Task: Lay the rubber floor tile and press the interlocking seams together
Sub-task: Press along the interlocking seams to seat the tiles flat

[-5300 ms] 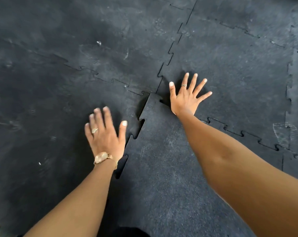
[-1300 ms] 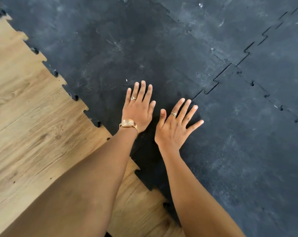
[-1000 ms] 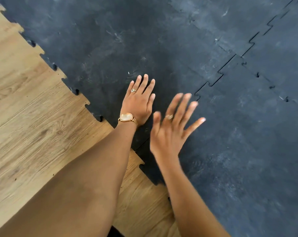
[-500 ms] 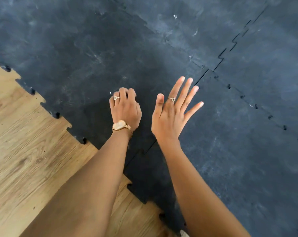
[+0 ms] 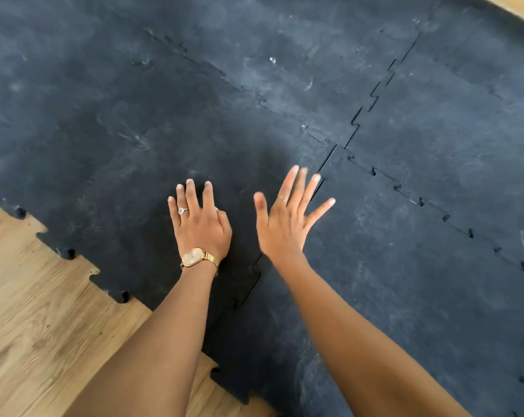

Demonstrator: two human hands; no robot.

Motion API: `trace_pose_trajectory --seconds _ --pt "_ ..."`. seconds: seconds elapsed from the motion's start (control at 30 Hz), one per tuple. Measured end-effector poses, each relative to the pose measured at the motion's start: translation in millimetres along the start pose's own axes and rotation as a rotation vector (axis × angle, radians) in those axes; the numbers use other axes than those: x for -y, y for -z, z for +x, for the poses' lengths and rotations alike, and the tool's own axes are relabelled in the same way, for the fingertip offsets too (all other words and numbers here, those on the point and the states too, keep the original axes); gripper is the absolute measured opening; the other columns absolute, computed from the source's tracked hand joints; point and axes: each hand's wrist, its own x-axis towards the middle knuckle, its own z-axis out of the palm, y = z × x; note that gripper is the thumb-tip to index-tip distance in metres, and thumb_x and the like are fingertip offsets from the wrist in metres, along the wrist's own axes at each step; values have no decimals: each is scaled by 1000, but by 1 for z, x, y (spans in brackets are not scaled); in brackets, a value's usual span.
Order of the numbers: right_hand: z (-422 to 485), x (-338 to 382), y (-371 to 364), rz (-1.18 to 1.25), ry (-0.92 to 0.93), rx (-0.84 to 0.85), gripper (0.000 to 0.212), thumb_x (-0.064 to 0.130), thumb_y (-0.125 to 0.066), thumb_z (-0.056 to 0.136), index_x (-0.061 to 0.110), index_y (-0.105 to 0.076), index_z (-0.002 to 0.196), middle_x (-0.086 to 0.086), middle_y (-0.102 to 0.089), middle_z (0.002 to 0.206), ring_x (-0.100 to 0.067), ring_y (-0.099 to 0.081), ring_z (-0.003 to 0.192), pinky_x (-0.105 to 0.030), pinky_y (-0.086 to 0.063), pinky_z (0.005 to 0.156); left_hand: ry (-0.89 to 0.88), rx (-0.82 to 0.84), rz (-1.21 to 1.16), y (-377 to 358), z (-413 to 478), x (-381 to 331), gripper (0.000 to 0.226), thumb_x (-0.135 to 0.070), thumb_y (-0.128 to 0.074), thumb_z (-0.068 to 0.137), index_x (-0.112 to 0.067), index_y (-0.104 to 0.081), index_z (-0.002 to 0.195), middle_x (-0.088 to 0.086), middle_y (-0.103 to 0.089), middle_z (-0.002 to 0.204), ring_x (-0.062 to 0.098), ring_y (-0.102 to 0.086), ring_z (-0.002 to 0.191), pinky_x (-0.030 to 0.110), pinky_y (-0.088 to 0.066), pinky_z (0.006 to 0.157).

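Seam [image 5: 248, 284] runs near-left to far-right between flat tiles [image 5: 405, 281]; left hand [image 5: 202, 227] pressing flat, right hand [image 5: 285, 224] splayed, empty.

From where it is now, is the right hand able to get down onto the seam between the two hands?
Probably yes. The right hand is open with fingers spread beside the seam, nothing lies on the tiles between them, and the left hand sits on the other side of it.

Left hand [image 5: 201, 225] flat, palm down, fingers extended together, watch at wrist. Right hand [image 5: 285, 225] open, fingers spread, slightly blurred, beside left. Both forearms extended forward.
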Motion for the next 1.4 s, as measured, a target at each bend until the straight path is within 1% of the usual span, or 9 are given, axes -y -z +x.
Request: trace_pose_trajectory --seconds 0.07,0.23,0.43,0.6,0.73,0.83,0.93,1.27,1.4 --pt "12 -1 3 29 -34 -118 79 63 -1 96 11 6 155 -9 -2 165 -28 14 151 -65 12 114 13 -24 -8 -3 1 2 54 -20 -35 93 -10 -36 147 21 -26 156 39 -18 146 52 -10 121" --pt "-9 -3 -24 -156 31 151 80 63 9 93 17 3 157 -7 2 165 -33 15 150 -69 9 112 3 -42 13 -8 2 5 58 -27 -27 91 -12 -36 145 21 -27 155 40 -20 145 51 -9 120" --pt "-5 -2 -15 -106 27 180 75 59 5 95 21 -7 158 -6 -5 165 -31 8 151 -68 14 111 56 45 24 5 -2 -23 50 -13 -47 91 -9 -42 141 24 -33 150 42 -24 143 53 -15 119" --pt "27 -14 10 101 11 44 55 47 -20 104 18 -46 143 -3 -47 143 -30 -34 138 -65 -4 116 42 32 8 -4 -21 -37 55 -10 -47 92 -11 -36 146 21 -25 155 38 -15 147 49 -7 121" --pt "76 -37 25 247 6 -143 61 46 -18 105 13 -25 155 -7 -27 159 -28 -13 150 -54 -5 121 -15 -29 -75 -9 -23 -56 53 -4 -47 89 -10 -43 141 14 -31 156 35 -11 149 51 -4 121" --pt "82 -62 6 -55 -84 38 64 51 -9 104 18 -1 158 -4 -1 166 -28 9 152 -60 4 119 -139 -44 -72 -21 -17 -77 49 -14 -40 98 -10 -36 147 12 -22 160 32 -5 150 47 1 121" --pt "84 -69 -7 -161 -116 132 64 53 -5 103 21 2 158 -5 6 165 -30 13 151 -63 7 116 -26 -32 -77 -26 4 -92 51 -22 -32 102 -10 -26 151 12 -14 162 31 0 150 46 3 122" --pt "97 -70 3 -72 -142 98 60 46 -15 105 19 -15 158 -1 -22 161 -26 -14 149 -57 -6 118 111 76 53 -47 24 -109 74 -62 -12 96 -20 0 156 15 4 163 33 6 150 61 4 117" --pt "149 -72 29 150 -175 -111 63 50 -21 104 16 -19 157 -7 -34 154 -26 -25 143 -49 -13 115 89 90 87 -50 25 -108 81 -69 -8 92 -19 -2 155 16 1 162 36 7 149 64 4 115"
